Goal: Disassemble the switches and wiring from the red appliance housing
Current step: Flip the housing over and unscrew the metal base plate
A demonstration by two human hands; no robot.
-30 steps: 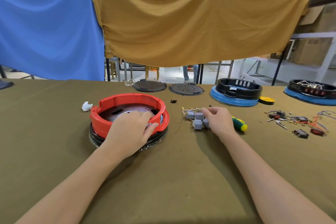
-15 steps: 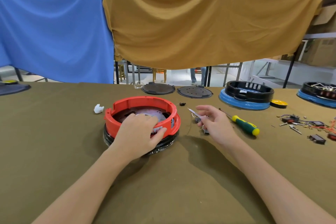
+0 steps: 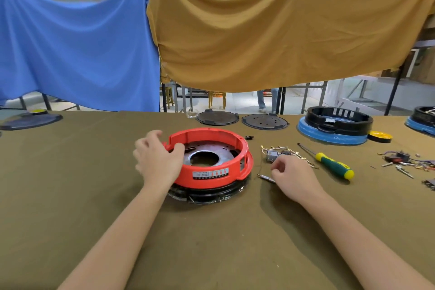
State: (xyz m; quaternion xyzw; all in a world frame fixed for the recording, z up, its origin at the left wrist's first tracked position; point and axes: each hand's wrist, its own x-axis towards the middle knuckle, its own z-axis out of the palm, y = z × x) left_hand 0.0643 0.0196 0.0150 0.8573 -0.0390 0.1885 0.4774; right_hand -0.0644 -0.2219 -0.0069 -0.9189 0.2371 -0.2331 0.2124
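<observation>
The red appliance housing [image 3: 213, 174] sits on a black base in the middle of the table, its white label facing me and a metal plate with a round hole inside. My left hand [image 3: 157, 160] grips its left rim, thumb inside and fingers outside. A bundle of grey switches with pale wires [image 3: 276, 154] lies on the cloth to the right of the housing. My right hand [image 3: 292, 176] hovers just in front of the bundle with loosely curled fingers and holds nothing. A thin metal tool [image 3: 266, 178] lies on the cloth at its thumb side.
A green and yellow screwdriver [image 3: 334, 166] lies right of the switches. Loose parts and wires [image 3: 404, 162] are scattered at the far right. Two dark discs [image 3: 217, 117] and a black and blue housing [image 3: 334, 127] stand at the back. The olive cloth [image 3: 211, 242] covers the table.
The switch bundle and the thin tool have left my right hand and lie on the cloth. My left hand has shifted from the near rim to the left rim, and the housing has turned.
</observation>
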